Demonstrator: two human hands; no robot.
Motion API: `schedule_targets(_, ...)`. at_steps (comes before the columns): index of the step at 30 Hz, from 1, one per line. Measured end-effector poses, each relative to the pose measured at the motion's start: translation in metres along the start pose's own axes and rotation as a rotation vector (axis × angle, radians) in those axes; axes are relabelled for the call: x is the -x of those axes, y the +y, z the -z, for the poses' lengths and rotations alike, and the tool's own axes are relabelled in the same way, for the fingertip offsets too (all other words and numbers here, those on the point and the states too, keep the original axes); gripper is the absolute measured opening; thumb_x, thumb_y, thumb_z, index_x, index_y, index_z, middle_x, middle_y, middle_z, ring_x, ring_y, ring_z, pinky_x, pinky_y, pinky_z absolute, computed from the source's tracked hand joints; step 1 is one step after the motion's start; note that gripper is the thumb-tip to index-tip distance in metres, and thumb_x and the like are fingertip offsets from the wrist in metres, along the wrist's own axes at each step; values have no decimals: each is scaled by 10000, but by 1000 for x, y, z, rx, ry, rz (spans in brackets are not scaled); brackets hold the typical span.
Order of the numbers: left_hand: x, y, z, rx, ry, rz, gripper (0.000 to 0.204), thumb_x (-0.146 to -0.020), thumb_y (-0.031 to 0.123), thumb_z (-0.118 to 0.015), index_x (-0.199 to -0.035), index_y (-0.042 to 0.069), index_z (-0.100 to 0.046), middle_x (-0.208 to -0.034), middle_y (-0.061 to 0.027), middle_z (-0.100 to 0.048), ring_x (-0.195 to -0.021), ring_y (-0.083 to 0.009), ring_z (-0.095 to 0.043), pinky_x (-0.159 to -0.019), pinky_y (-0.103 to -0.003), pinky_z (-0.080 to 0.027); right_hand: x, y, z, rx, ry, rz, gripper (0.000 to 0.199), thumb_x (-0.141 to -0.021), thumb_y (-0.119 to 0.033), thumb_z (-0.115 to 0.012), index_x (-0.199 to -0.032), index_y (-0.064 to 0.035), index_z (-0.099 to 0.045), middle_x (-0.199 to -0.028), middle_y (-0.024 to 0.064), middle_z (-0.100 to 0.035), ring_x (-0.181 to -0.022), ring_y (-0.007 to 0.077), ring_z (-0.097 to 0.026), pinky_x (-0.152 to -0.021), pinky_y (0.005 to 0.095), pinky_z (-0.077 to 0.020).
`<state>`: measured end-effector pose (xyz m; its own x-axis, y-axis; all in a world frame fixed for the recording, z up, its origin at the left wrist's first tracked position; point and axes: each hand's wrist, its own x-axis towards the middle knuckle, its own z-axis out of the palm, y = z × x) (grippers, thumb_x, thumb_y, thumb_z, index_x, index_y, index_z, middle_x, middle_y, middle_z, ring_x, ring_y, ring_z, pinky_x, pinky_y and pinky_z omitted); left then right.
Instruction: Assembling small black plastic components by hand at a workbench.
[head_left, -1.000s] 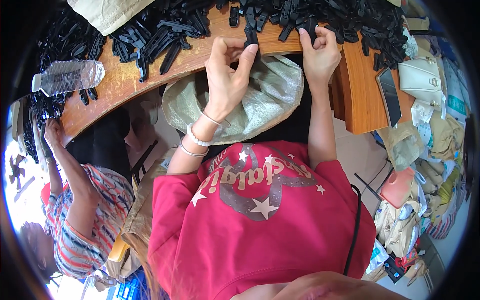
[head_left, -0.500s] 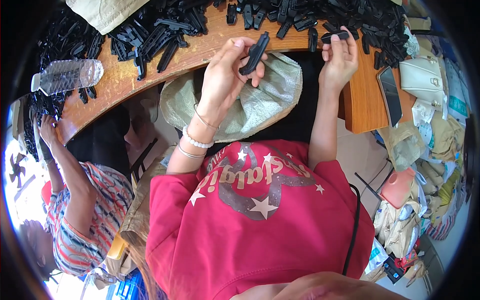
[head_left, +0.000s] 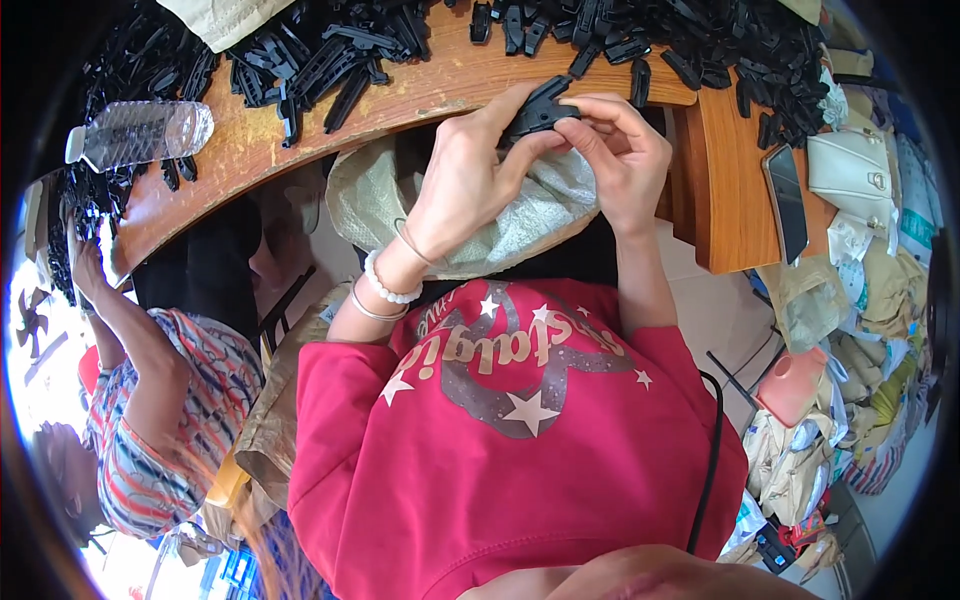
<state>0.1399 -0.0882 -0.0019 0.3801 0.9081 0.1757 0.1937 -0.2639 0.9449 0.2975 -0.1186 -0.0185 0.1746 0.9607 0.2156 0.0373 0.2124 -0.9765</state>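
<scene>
- Left hand (head_left: 465, 185) and right hand (head_left: 625, 155) both curled shut around small black plastic clip piece (head_left: 535, 110), pinched between fingertips.
- Held just above woven grey sack (head_left: 400, 200), beside curved wooden desk (head_left: 440, 85) edge.
- Clip's lower half hidden by fingers.

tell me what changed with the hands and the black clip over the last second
Both hands left the pile on the wooden table. The left hand lifted out a black plastic clip, and the right hand came back from the far edge to meet it; both sets of fingers now pinch the clip above the woven sack. The clear bottle and the co-worker's arm stayed put.
</scene>
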Motion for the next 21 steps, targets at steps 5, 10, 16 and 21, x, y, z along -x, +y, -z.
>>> schedule_targets(5,5,-4,10,-216,29,-203,370,-787,94,-701,-1121,-16,-588,-837,-230,-639,-744,-383,-634,-628,-359,-515,-7,-5,-2,-208,49,-5,357,-741,42,-734,-1084,12,-641,-991,73,-616,-813,80,-596,-668,191,-523)
schedule_targets(10,4,-7,14,-180,-14,-251,358,-774,89,-715,-1093,-23,-599,-854,-206,-647,-737,-355,-642,-625,-353,-512,-7,5,5,-127,-134,-12,309,-739,54,-729,-1035,26,-642,-938,72,-615,-793,90,-613,-689,196,-520)
schedule_targets(16,11,-9,32,-218,-191,-122,365,-767,146,-751,-1073,-13,-632,-899,-159,-679,-772,-240,-667,-698,-301,-508,-11,13,22,72,-223,0,209,-766,-49,-745,-942,16,-652,-897,59,-635,-761,97,-646,-613,188,-486)
schedule_targets(21,-9,-31,73,-535,-19,-397,173,-819,90,-679,-977,22,-651,-870,-108,-601,-686,-238,-603,-644,-325,-502,-28,17,41,983,357,241,316,-789,-256,-750,-951,0,-660,-826,90,-573,-673,210,-579,-630,339,-481)
